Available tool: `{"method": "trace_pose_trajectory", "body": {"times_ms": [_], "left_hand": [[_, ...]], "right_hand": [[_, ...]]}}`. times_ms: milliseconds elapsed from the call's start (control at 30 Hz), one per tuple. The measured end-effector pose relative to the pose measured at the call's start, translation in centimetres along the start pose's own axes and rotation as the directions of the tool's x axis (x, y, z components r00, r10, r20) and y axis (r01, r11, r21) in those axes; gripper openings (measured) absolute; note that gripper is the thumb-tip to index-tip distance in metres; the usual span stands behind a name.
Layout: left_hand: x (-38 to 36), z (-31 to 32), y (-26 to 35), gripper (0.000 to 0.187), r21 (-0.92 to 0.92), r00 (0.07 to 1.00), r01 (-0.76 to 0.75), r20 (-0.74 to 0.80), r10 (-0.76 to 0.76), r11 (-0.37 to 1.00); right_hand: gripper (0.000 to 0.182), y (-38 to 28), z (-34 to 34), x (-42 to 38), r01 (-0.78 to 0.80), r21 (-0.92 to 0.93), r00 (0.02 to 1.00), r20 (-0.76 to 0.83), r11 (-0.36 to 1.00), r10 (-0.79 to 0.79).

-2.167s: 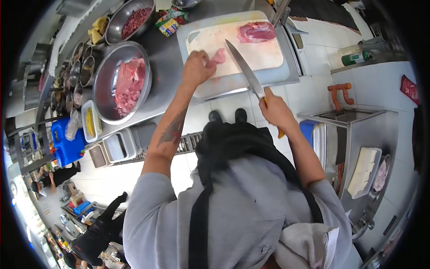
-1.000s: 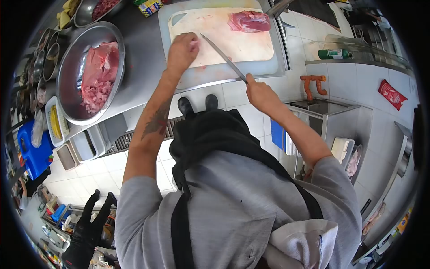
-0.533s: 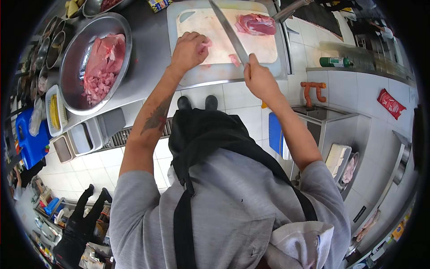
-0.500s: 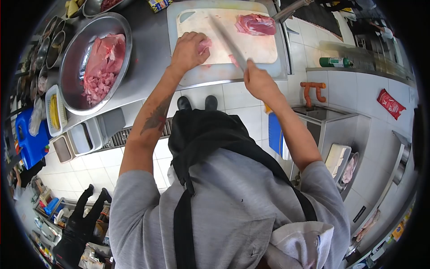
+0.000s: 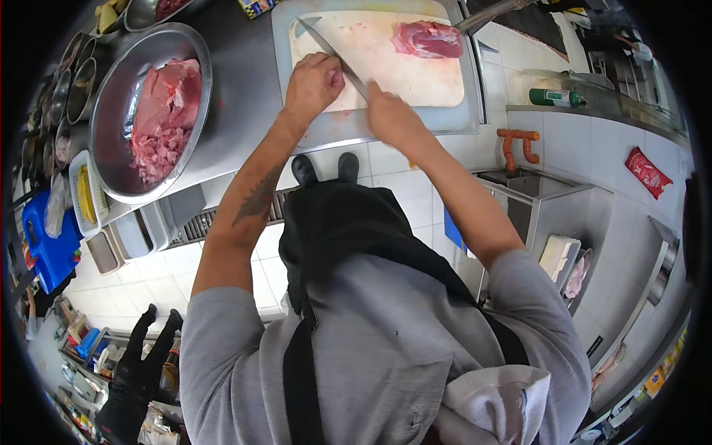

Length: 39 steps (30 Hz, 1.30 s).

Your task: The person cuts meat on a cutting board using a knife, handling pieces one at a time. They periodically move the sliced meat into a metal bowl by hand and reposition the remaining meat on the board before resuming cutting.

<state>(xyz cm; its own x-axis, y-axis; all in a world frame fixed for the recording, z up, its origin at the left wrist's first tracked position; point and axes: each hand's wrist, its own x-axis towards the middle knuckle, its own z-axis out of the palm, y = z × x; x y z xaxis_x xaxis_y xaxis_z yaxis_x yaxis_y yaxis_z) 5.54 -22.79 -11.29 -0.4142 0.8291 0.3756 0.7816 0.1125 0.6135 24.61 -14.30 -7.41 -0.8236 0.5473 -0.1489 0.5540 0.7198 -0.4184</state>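
A long knife (image 5: pixel 326 46) is in my right hand (image 5: pixel 393 120), which is wrapped round its handle. Its blade points away to the upper left and lies close beside the fingers of my left hand (image 5: pixel 310 83). Those fingers are curled over a small pink piece of meat (image 5: pixel 334 77), mostly hidden beneath them. Both hands are over the near left part of a white cutting board (image 5: pixel 415 85). A larger cut of raw red meat (image 5: pixel 429 39) rests at the board's far right.
Left of the board, a big metal bowl (image 5: pixel 205 89) holds a large slab of raw meat (image 5: pixel 169 93) and many small cut pieces. A white basket (image 5: pixel 80 194) and a blue jug (image 5: pixel 50 237) are further left. Another person in dark clothes (image 5: pixel 133 371) stands at lower left.
My right hand has moved left with the knife, bringing the blade up against my left hand's fingers. A small scrap seen near the blade is no longer visible. My left hand stays in place.
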Motion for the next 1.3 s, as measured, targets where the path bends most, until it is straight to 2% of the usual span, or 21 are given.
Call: {"method": "trace_pose_trajectory", "body": {"times_ms": [33, 100, 133, 200, 300, 333, 400, 433, 500, 533, 600, 633, 700, 833, 900, 1000, 1067, 1200, 1233, 1267, 1300], "left_hand": [[0.1, 0.1, -0.3, 0.015, 0.004, 1.000, 0.000, 0.007, 0.000, 1.000], [-0.1, 0.6, -0.4, 0.011, -0.003, 0.990, -0.095, -0.103, 0.094, 0.996], [-0.2, 0.5, -0.3, 0.011, -0.002, 0.989, -0.096, -0.110, 0.095, 0.995], [-0.6, 0.0, -0.4, 0.015, 0.019, 0.993, -0.069, -0.094, 0.070, 0.997], [-1.1, 0.4, -0.9, 0.020, 0.017, 0.985, -0.086, -0.150, 0.088, 0.996], [-1.2, 0.0, -0.5, 0.020, 0.023, 0.983, -0.097, -0.152, 0.100, 0.995], [-1.2, -0.6, 0.4, 0.024, -0.123, 0.990, 0.064, -0.119, -0.079, 0.990], [-1.3, -0.6, 0.5, 0.024, -0.118, 0.989, 0.058, -0.127, -0.073, 0.991], [-1.8, -0.8, 0.1, 0.027, -0.161, 0.961, 0.031, -0.265, -0.073, 0.986], [-1.7, -1.4, 0.2, 0.027, -0.155, 0.958, 0.035, -0.274, -0.078, 0.987], [-2.0, -2.2, 0.5, 0.025, -0.021, 0.968, -0.042, -0.248, 0.035, 0.999], [-2.3, -2.0, 0.3, 0.025, -0.023, 0.968, -0.034, -0.248, 0.028, 0.999], [-2.4, -1.6, -0.1, 0.024, 0.050, 0.994, -0.041, -0.101, 0.046, 0.998], [-2.2, -1.5, -0.4, 0.020, 0.041, 0.989, -0.032, -0.141, 0.038, 0.999], [-2.2, -1.2, -0.7, 0.019, -0.024, 0.977, -0.077, -0.201, 0.070, 0.997], [-2.0, -0.9, -1.3, 0.018, 0.024, 0.987, -0.058, -0.145, 0.061, 0.998], [-2.3, -0.9, -1.3, 0.018, 0.028, 0.988, -0.057, -0.145, 0.060, 0.998], [-2.4, -0.8, -1.2, 0.010, 0.006, 0.981, -0.079, -0.175, 0.078, 0.997], [-2.3, -1.2, -1.0, 0.010, 0.011, 0.980, -0.087, -0.181, 0.088, 0.996], [-2.7, -1.5, -0.7, 0.011, -0.068, 0.972, -0.062, -0.233, 0.045, 0.996], [-2.8, -1.6, -0.4, 0.012, -0.151, 0.960, -0.040, -0.280, -0.004, 0.988]], "right_hand": [[0.041, -0.7, 0.0, 1.4, -0.003, 0.008, 1.000, 0.001, 1.000, 0.002], [0.038, -2.2, -1.8, 2.3, -0.058, 0.014, 0.992, 0.115, 0.998, 0.056], [0.039, -1.8, -2.2, 0.3, -0.028, -0.005, 0.993, 0.114, 1.000, 0.028], [0.036, -0.2, -2.6, -5.9, -0.129, -0.022, 0.973, 0.193, 0.991, 0.130], [0.035, 1.2, -3.4, -9.6, -0.168, -0.077, 0.946, 0.269, 0.983, 0.183], [0.035, 1.5, -3.1, -9.2, -0.167, -0.073, 0.949, 0.257, 0.983, 0.180], [0.029, 2.7, -2.8, -7.0, 0.026, -0.043, 0.996, 0.087, 0.999, -0.022], [0.029, 2.0, -4.4, -5.7, 0.032, -0.044, 0.996, 0.079, 0.999, -0.028], [0.026, -0.9, -8.5, -3.1, -0.263, 0.167, 0.933, 0.295, 0.950, 0.207], [0.026, -1.3, -8.5, -3.0, -0.252, 0.165, 0.934, 0.297, 0.954, 0.196], [0.025, -2.0, -8.1, -3.7, -0.098, -0.008, 0.995, 0.003, 0.995, 0.098], [0.025, -2.2, -7.9, -4.0, -0.097, -0.010, 0.995, 0.010, 0.995, 0.097], [0.026, -2.7, -7.8, -4.8, -0.069, -0.133, 0.981, 0.174, 0.989, 0.092], [0.027, -3.7, -10.5, -8.8, -0.024, -0.182, 0.968, 0.243, 0.983, 0.068], [0.028, -3.8, -11.1, -9.8, -0.094, -0.248, 0.921, 0.347, 0.964, 0.179], [0.030, -1.9, -4.2, -5.0, -0.076, -0.121, 0.961, 0.255, 0.990, 0.105], [0.031, -2.5, -1.5, -1.1, 0.028, -0.072, 0.996, 0.088, 0.997, -0.022], [0.029, -1.7, -2.1, -1.9, 0.034, -0.057, 0.995, 0.093, 0.998, -0.029], [0.027, -1.2, -2.8, -3.4, -0.014, -0.035, 0.986, 0.165, 0.999, 0.019], [0.025, -0.6, -3.5, -4.4, -0.062, -0.018, 0.968, 0.242, 0.998, 0.064], [0.025, 0.2, -4.4, -4.7, -0.058, -0.022, 0.969, 0.238, 0.998, 0.061]]}}
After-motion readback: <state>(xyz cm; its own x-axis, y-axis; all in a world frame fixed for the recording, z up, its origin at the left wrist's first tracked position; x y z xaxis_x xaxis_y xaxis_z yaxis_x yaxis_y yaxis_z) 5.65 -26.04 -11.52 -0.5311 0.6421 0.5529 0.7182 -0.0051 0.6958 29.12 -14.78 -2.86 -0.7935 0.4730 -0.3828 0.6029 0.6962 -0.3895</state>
